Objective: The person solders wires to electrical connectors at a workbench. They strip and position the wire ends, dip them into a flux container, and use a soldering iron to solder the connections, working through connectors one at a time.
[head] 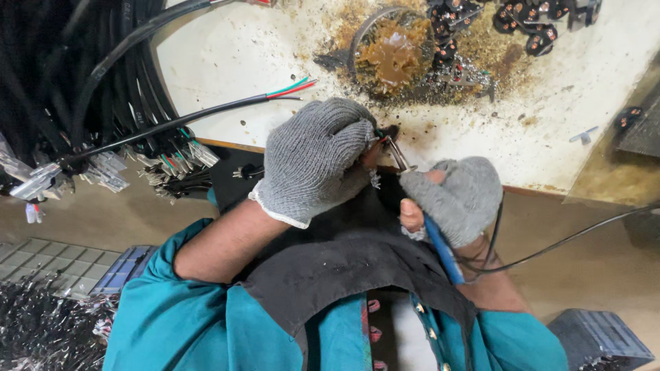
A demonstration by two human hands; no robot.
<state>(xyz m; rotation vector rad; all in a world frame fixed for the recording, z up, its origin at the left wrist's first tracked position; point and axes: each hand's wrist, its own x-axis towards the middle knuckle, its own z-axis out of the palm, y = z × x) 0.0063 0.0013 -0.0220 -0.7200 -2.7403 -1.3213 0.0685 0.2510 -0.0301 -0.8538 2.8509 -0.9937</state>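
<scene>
My left hand (313, 159), in a grey knit glove, is closed around a small black connector (389, 130) at the edge of a stained white workbench (227, 55). My right hand (459, 196), in a fingerless grey glove, grips a blue-handled soldering iron (440, 247). The iron's metal tip (397, 154) points up at the connector, right by my left fingertips. The iron's thin black cord (570, 239) trails off to the right. A dark cloth (344, 268) lies over my lap under both hands.
A round tin of brown flux (393, 51) sits on the bench amid solder crumbs. Several black plug parts (529, 20) lie at the top right. A black cable with bared red and green wires (292, 89) crosses the bench. Bundled black cables (103, 117) hang at left.
</scene>
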